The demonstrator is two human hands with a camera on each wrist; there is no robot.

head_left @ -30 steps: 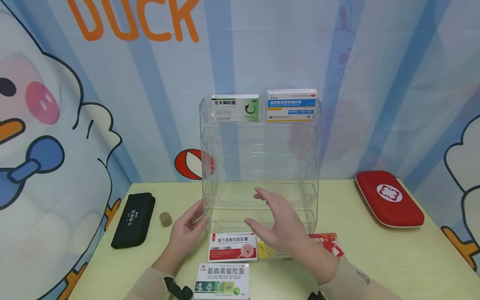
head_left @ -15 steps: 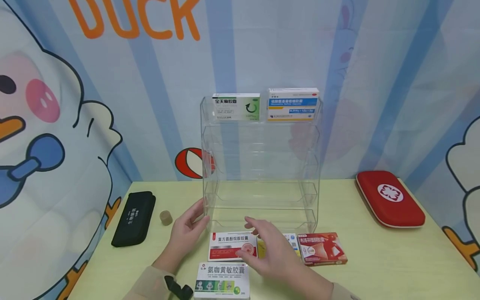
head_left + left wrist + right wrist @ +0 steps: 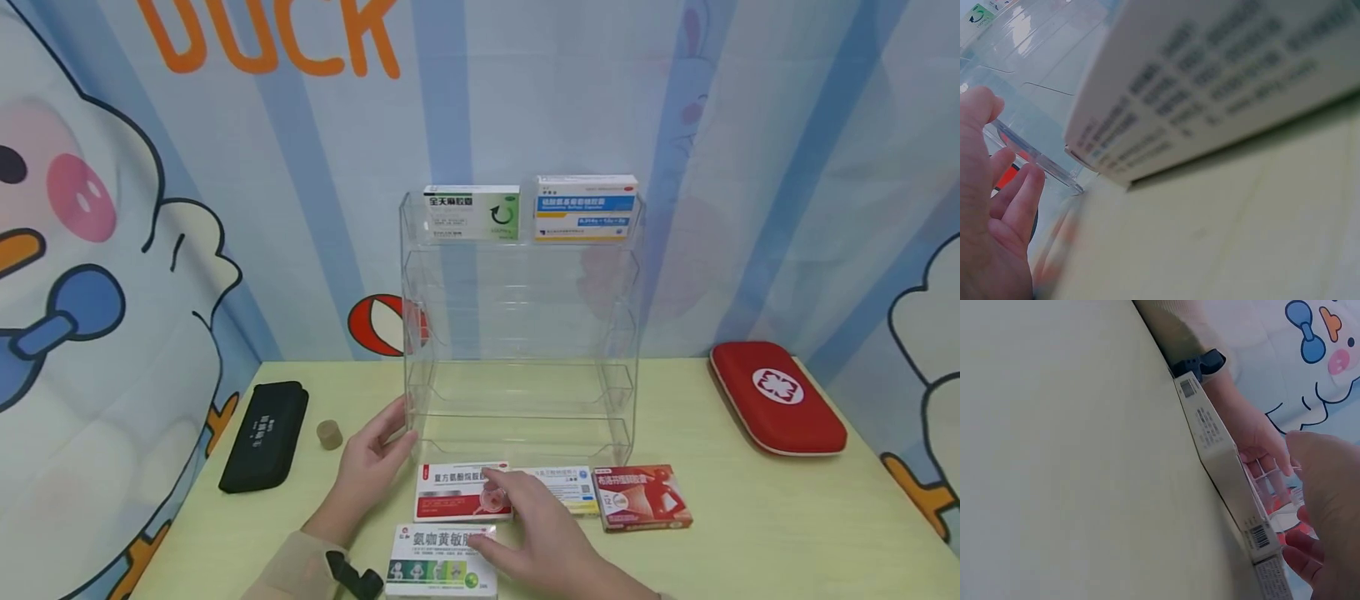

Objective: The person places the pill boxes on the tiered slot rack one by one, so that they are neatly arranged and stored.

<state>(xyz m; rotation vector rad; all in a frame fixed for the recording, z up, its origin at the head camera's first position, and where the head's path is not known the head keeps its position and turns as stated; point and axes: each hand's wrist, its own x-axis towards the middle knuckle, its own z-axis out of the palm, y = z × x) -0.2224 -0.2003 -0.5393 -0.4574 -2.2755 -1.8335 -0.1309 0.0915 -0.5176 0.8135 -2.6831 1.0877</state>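
On the table stands a clear plastic tiered display rack [image 3: 517,392]. My left hand [image 3: 371,467] holds its lower left side edge, the side panel between thumb and fingers [image 3: 1022,194]. My right hand [image 3: 551,533], thumb and fingers spread, reaches over the medicine boxes. Its fingertips overlap a red-and-white medicine box [image 3: 457,505]; its thumb overlaps the right edge of a white-and-green medicine box [image 3: 435,575] nearer me. Partly behind this hand lies a white-and-yellow box [image 3: 577,487], with a red box [image 3: 642,497] to its right.
A white-and-green box [image 3: 471,213] and a white-and-blue box [image 3: 585,208] stand in the rack's top tier. To the left lie a black case [image 3: 264,436] and a small brown cylinder [image 3: 329,434]. A red zip case [image 3: 777,398] lies at right. A printed curtain [image 3: 517,100] hangs behind.
My right hand has come down and toward me from in front of the rack to over the near boxes, uncovering the red box. My left hand stays at the rack's side.
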